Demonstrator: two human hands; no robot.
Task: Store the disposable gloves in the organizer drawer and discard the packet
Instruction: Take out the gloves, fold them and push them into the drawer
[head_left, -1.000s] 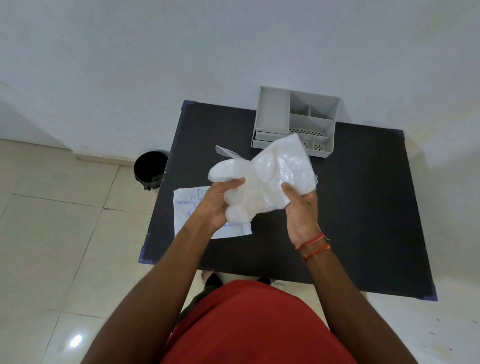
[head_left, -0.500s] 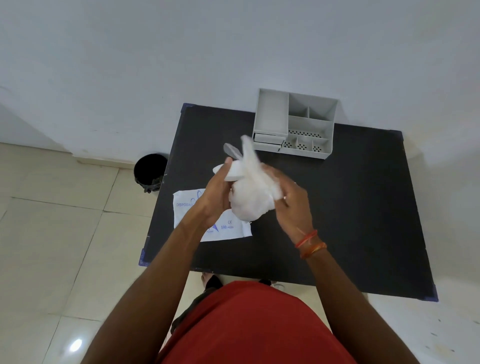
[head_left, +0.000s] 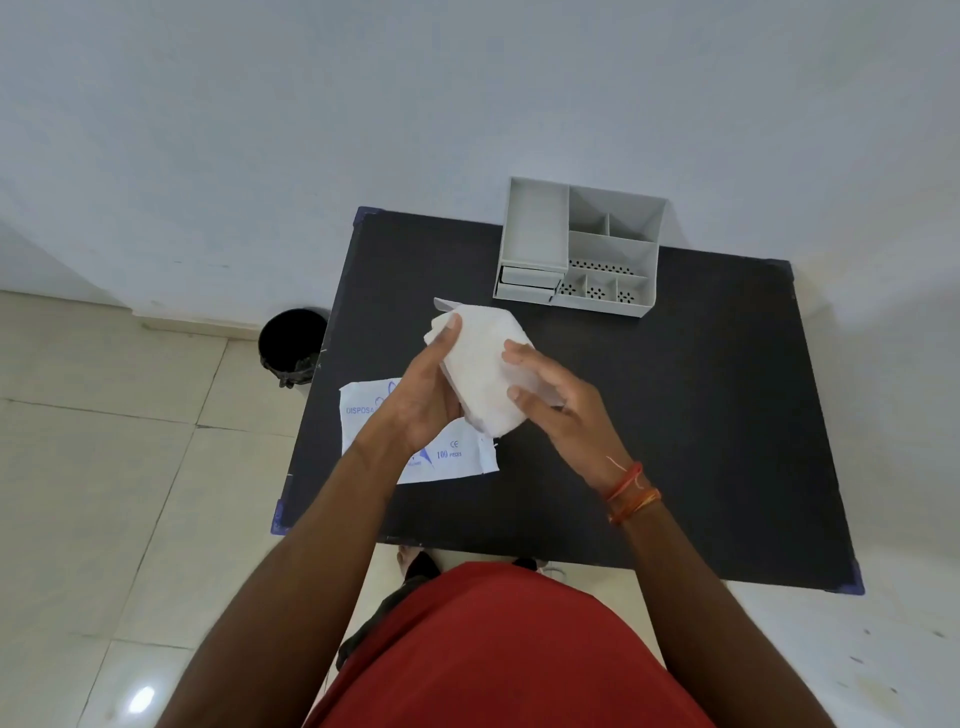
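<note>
A folded wad of clear disposable gloves (head_left: 480, 371) is held above the black table (head_left: 701, 415), pressed between both hands. My left hand (head_left: 423, 397) grips its left side, thumb on top. Across from it, my right hand (head_left: 558, 402) presses the right side with fingers spread over it. The flat white packet (head_left: 363, 415), printed in blue, lies on the table's left part, partly hidden under my left hand. The grey organizer (head_left: 579, 247) stands at the table's far edge; its drawers (head_left: 527, 283) at the lower left look shut.
A black waste bin (head_left: 291, 343) stands on the tiled floor just left of the table, near the wall. My red shirt fills the bottom of the view. The wall runs right behind the organizer.
The loose, spread-out gloves have been gathered and folded into a compact wad between both hands. The packet and the organizer have not moved.
</note>
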